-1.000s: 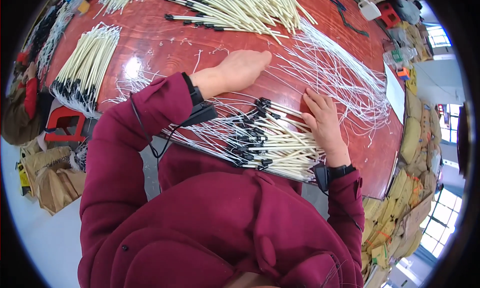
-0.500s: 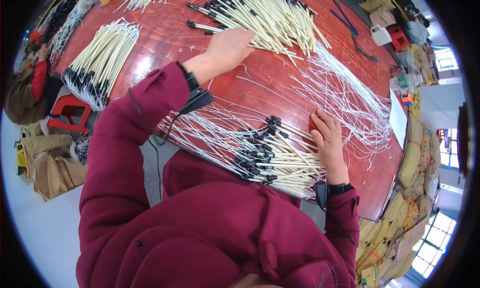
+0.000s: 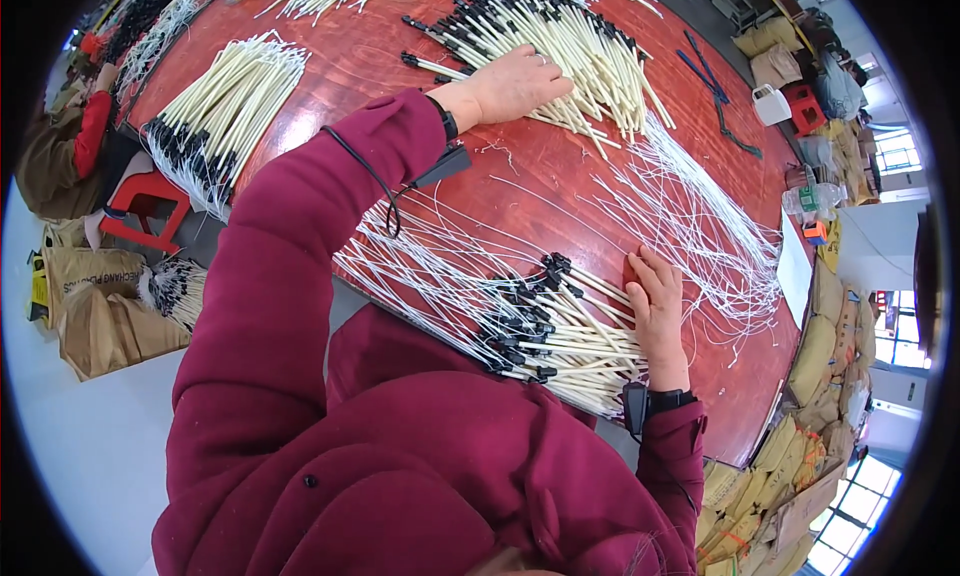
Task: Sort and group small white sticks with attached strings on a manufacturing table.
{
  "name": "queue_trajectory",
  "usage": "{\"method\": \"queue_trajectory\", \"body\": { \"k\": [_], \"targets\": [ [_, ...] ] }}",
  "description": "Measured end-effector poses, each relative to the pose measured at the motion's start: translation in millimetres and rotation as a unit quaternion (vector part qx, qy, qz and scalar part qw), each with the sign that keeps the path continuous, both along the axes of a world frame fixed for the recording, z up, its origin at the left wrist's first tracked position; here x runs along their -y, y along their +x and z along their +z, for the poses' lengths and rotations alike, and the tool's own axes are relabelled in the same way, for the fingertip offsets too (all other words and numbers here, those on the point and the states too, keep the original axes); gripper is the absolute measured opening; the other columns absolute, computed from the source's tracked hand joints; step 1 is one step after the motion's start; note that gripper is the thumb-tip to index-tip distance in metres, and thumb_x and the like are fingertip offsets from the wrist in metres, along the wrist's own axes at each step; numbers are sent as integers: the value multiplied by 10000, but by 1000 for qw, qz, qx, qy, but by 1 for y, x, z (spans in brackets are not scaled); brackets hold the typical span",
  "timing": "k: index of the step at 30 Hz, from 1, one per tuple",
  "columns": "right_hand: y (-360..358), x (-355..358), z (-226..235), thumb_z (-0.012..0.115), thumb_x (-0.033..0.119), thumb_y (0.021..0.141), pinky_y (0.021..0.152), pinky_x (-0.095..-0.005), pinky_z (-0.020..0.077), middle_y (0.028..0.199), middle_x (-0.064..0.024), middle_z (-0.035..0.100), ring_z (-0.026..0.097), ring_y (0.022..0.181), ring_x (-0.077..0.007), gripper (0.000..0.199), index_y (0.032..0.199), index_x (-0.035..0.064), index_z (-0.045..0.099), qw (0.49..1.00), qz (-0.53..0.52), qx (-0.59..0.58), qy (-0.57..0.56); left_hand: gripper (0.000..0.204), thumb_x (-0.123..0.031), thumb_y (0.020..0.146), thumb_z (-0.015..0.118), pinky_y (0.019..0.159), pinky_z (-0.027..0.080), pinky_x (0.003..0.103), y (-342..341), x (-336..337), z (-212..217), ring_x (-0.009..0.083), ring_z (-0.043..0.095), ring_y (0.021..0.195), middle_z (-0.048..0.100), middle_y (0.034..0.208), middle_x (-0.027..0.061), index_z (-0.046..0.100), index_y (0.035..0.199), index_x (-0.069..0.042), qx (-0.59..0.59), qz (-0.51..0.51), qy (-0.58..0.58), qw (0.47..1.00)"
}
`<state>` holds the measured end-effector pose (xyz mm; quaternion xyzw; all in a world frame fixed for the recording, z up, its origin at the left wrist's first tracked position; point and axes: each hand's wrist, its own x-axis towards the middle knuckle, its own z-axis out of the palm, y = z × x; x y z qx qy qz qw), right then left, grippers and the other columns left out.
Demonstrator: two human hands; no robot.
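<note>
My left hand (image 3: 522, 84) reaches to the far pile of cream tubes (image 3: 600, 76), whose black end pieces point away from me. Its fingers are loosely spread over the near edge of the pile, and nothing shows gripped in them. Beside the near bundle of cream tubes (image 3: 590, 341), at its right ends, rests my right hand (image 3: 657, 301), open, with slightly bent fingers. Black fittings sit on the left ends of this bundle, and thin white wires (image 3: 420, 266) run from them to the left. A loose fan of white wires (image 3: 700, 226) spreads from the far pile toward the right.
Another bundle of tubes (image 3: 235, 106) lies at the left of the red table (image 3: 740, 386). Dark strips (image 3: 715, 91) and a white sheet (image 3: 795, 256) lie on the right side. A red stool (image 3: 150, 211) and a seated person (image 3: 65, 156) are at the left, sacks (image 3: 780, 466) at the right.
My left hand has moved right along the near edge of the far pile. The right hand stays beside the near bundle. The whole view has shifted slightly.
</note>
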<state>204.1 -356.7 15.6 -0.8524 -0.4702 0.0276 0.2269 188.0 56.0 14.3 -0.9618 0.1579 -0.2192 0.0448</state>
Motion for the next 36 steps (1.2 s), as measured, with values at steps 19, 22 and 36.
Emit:
{"method": "queue_trajectory", "body": {
  "k": [19,22,36],
  "targets": [
    [-1,0,-5,634,197,945,1082,-410,385,1368,-128,598,517,1239,-313,366,1277,50,681,1000,-18,-5,8,132,-128,920,670,724,520,434,-158,39,3,350,646,841,638,931,116,690,1010,-34,-71,115,-288,948],
    [-1,-1,-5,641,191,941,1085,-406,384,1368,-126,597,517,1245,-310,368,1279,52,680,1000,-21,-7,9,124,-129,923,664,711,521,438,-155,40,2,353,648,820,635,925,115,691,1007,-41,-64,114,-265,955],
    [0,0,-9,681,193,920,1062,-404,401,1344,-118,595,529,1218,-300,369,1263,58,690,999,-26,-20,20,116,-144,927,648,711,527,445,-144,42,-7,351,653,831,632,935,102,687,1005,-68,-90,132,-223,962]
  ]
}}
